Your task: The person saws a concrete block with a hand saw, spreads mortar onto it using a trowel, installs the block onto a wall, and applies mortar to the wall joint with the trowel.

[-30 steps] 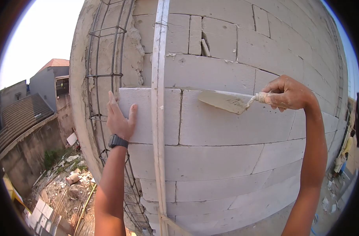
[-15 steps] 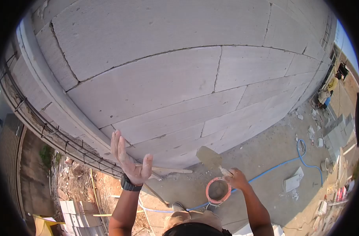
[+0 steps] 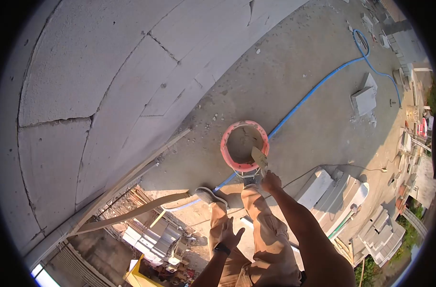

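My right hand is closed round the handle of a trowel, whose blade reaches over the near right rim of a pink bucket. Grey mortar lies inside the bucket, which stands on the concrete floor. My left hand holds nothing and has its fingers apart, in front of my trouser leg. The block wall rises at the left.
A blue hose runs over the floor behind the bucket. Broken block pieces lie at the right, with stacked blocks nearer. Wooden battens slant beside the wall.
The view has swung down from the wall to the floor. My right hand has brought the trowel down to the bucket. My left hand has left the wall and dropped beside my leg.
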### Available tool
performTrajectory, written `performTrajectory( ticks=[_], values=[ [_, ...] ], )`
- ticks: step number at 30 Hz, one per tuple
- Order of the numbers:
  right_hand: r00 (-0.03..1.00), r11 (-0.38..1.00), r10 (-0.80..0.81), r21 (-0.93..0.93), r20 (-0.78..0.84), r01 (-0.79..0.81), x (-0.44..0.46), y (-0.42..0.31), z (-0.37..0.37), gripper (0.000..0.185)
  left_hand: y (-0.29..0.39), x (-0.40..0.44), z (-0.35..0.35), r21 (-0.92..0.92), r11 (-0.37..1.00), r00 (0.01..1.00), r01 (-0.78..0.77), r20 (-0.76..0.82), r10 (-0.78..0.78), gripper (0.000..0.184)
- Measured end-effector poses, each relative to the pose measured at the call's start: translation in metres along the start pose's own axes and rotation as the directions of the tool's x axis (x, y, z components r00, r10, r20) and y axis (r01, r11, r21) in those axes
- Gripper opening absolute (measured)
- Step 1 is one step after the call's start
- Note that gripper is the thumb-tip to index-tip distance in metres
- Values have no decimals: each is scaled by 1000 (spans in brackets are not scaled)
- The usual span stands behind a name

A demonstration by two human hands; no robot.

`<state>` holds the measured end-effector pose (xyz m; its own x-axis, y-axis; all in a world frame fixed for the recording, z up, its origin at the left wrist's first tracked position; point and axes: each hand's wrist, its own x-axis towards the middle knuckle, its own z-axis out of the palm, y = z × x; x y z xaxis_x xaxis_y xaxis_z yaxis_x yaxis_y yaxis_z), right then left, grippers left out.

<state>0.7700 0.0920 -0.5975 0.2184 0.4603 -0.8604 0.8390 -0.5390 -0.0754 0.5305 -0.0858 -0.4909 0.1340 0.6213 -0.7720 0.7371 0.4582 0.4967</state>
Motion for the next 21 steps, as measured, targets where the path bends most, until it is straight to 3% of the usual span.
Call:
performTrajectory(
  ticks=[3,6,8,9,11,12,14,17,19,21],
  values=[
    [999,996,-37,-87,-32,34,74,-15,23,41,17,19,24,-238,967,990,92,-82,-115,72],
    [999,998,-39,-46,18,40,133,-48,32,43,29,26,41,-371,905,967,207,-60,-246,69],
    [987,976,-147,-156,57,155,182,-53,76,41,24,24,57,-422,877,961,228,-47,-272,68],
    [989,975,-129,-175,70,140,189,-44,68,41,23,25,64,-422,865,952,270,-14,-304,68],
    [965,963,-216,-129,151,236,168,-28,44,36,14,19,75,-380,881,954,281,13,-299,71],
    [875,859,-483,-169,43,483,176,4,56,31,11,17,74,-349,877,943,331,77,-325,75],
    [910,912,-410,-6,67,411,164,23,47,34,-1,8,80,-282,905,948,319,111,-300,76],
    [937,949,-263,235,229,209,128,24,24,41,4,4,62,-252,909,943,332,124,-310,78],
    [922,935,-309,251,231,250,98,32,19,45,4,4,47,-237,918,948,317,83,-306,80],
    [871,762,-491,489,10,424,72,42,22,57,5,4,26,-278,936,967,217,-67,-244,80]
  ],
)
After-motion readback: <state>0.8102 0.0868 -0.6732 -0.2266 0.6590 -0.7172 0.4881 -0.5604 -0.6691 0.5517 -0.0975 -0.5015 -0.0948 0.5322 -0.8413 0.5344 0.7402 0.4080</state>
